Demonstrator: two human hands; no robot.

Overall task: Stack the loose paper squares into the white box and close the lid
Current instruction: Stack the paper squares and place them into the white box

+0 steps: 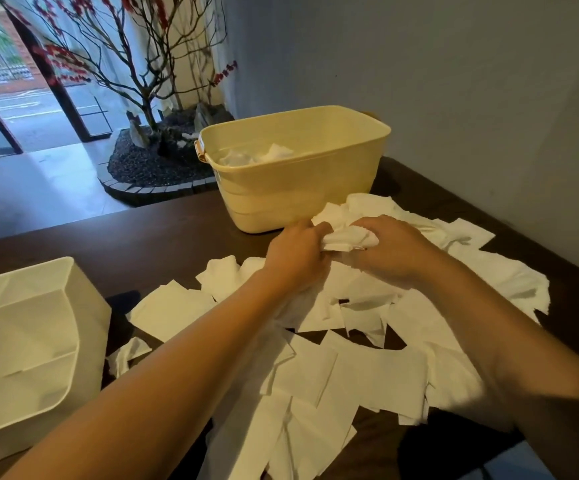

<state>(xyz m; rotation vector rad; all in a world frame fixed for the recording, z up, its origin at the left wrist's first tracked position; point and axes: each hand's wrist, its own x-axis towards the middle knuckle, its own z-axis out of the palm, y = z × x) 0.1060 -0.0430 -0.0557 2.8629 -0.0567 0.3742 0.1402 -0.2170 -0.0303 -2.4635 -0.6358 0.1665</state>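
Two bare forearms reach forward from the bottom of the view and meet over the middle of the dark tabletop (163, 233). The left hand (293, 251) comes in from the lower left with its back up and its fingers curled round the left end of a crumpled paper (348, 239). The right hand (390, 252) comes in from the lower right, wrist bent inward, and its fingers are bent over the right end of the same crumpled paper, so both hands grip it together just above the heap. Under and around the hands lie many loose paper squares (319, 379), overlapping each other and spread from near the front edge of the tabletop back to the yellow tub (298, 199). The tub stands upright behind the hands, close to the wall, with some white paper lying in its bottom. The white box (35, 337) stands at the left edge of the tabletop, well apart from the hands, open at the top; whether any squares lie inside it I cannot tell. On the floor beyond the tabletop stands a bare-branched tree (142, 81) with red leaves in a bed of dark gravel.
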